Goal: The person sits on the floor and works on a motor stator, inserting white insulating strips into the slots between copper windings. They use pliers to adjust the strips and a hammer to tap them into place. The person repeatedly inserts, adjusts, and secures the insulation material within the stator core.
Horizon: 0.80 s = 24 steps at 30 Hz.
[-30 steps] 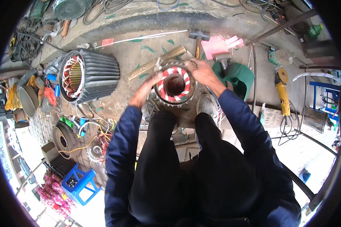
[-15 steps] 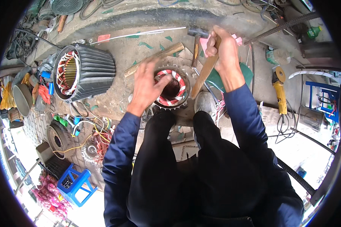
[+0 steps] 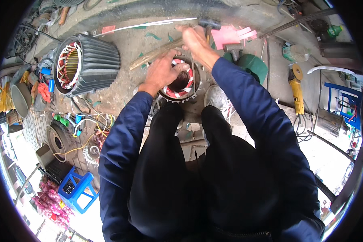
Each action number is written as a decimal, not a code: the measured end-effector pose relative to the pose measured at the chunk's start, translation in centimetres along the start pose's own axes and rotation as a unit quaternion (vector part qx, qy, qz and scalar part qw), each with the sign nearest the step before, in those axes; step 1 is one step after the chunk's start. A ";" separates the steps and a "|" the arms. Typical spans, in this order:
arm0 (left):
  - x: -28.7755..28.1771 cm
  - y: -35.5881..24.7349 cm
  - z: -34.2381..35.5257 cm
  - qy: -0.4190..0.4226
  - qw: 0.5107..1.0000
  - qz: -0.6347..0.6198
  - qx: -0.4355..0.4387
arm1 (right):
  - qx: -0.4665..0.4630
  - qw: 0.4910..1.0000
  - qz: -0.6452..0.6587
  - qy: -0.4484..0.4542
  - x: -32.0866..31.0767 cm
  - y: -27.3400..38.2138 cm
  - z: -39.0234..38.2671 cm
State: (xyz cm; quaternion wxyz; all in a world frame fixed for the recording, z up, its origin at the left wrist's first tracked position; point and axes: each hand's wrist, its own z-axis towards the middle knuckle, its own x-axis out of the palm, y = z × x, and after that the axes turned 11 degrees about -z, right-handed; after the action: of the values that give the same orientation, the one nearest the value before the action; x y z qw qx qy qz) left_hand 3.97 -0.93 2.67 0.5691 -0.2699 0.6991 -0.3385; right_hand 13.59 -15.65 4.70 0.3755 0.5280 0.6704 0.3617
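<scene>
Between my feet stands a round motor part (image 3: 186, 90), its ring of windings bound in red and white, with a dark hollow in the middle. My left hand (image 3: 162, 71) lies over its left rim, fingers spread and thumb reaching across the windings. Just beyond its right side, my right hand (image 3: 197, 43) is closed around a flat wooden stick (image 3: 195, 78), which now shows only as a narrow edge beside the ring; the fingers partly hide its upper end. Past that hand lies a hammer (image 3: 209, 24), its handle mostly covered. A second hammer head (image 3: 233, 50) shows beside my right sleeve.
A large finned motor housing (image 3: 99, 60) lies at the left. Behind the ring are a wooden strip (image 3: 149, 54), a white rod (image 3: 149, 24) and pink paper (image 3: 228, 35). A yellow angle grinder (image 3: 297, 92) lies at right, a blue stool (image 3: 77, 189) at lower left.
My right hand has moved left toward the ring, and the stick has turned nearly edge-on. My left hand, blurred before, has settled on the rim. The hammer head and pink paper are uncovered.
</scene>
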 end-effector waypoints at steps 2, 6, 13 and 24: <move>-0.2 -0.3 0.0 -0.018 0.999 0.019 0.022 | -0.027 0.999 -0.002 -0.025 -0.4 0.1 -0.3; -0.2 -0.1 0.3 -0.024 0.999 0.016 0.033 | 0.022 0.993 0.100 -0.060 -0.7 -0.5 -0.3; -1.1 0.6 0.4 0.026 0.999 -0.009 0.024 | 0.026 0.976 0.197 -0.086 -3.2 -1.4 -2.2; -1.3 0.7 0.4 0.015 0.999 0.042 -0.004 | -0.010 0.931 0.342 -0.130 -6.0 -6.0 -8.4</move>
State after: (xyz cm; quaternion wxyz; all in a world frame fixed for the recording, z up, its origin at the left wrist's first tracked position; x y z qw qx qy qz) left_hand 4.67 0.38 2.86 0.5708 -0.2376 0.7198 -0.3156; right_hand 4.52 -23.37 3.97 0.3181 0.7640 0.3909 0.4029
